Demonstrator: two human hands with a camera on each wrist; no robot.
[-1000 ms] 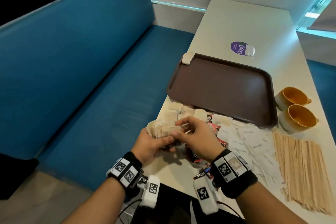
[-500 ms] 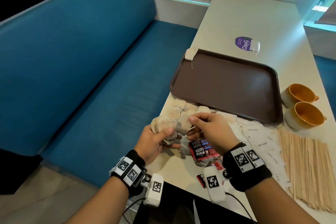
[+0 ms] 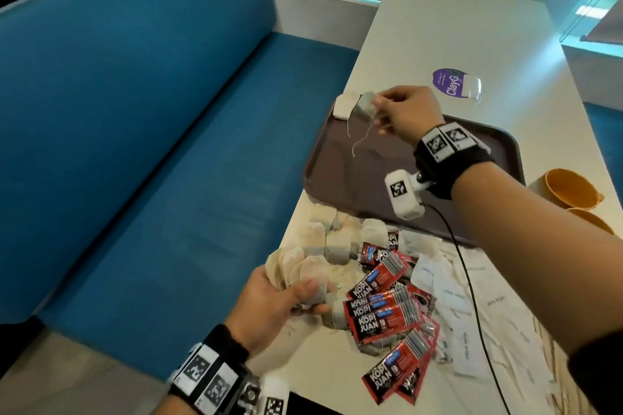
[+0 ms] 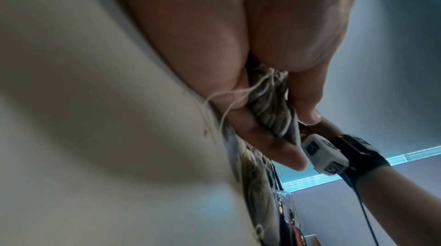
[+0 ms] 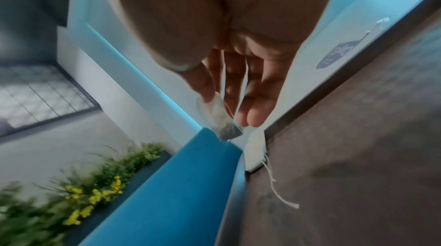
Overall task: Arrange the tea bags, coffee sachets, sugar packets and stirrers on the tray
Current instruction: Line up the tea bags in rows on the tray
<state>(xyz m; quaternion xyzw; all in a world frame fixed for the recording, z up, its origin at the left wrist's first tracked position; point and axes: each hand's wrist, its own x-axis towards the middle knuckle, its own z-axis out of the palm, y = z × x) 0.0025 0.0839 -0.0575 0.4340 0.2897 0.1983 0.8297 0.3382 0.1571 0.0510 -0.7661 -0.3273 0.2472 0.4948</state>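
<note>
Tray [image 3: 421,185]: brown, shallow-rimmed; it holds one pale tea bag [image 3: 343,106] in its far left corner, string trailing onto the tray floor; the rest of the floor you can see is bare.
Cups [image 3: 569,187]: two orange ones on their sides just right of the tray; your right forearm partly covers them; contents cannot be told.
Your right hand [image 3: 406,113]: above the tray's far left corner; thumb and fingers pinch a second tea bag [image 3: 367,105] by its upper edge; it hangs just beside the bag already laid down, its string dangling over the tray.
Your left hand [image 3: 273,300]: at the near left table edge; fingers and thumb curl round a fanned bundle of tea bags [image 3: 303,271], strings spilling out at the palm.
Loose tea bags [image 3: 340,239]: a heap on the table between tray and left hand; beige, translucent, dark leaf showing through.
Coffee sachets [image 3: 387,310]: red and black, printed KOPI JUAN; scattered and overlapping on the table right of your left hand.
Sugar packets [image 3: 451,293]: white paper, strewn right of the sachets; partly under your right forearm.
Stirrers [image 3: 553,371]: pale wood, only a strip showing at the near right.
Sticker [image 3: 450,82]: purple, on the table beyond the tray.
Bench [image 3: 135,145]: blue, upholstered, along the table's left.
</note>
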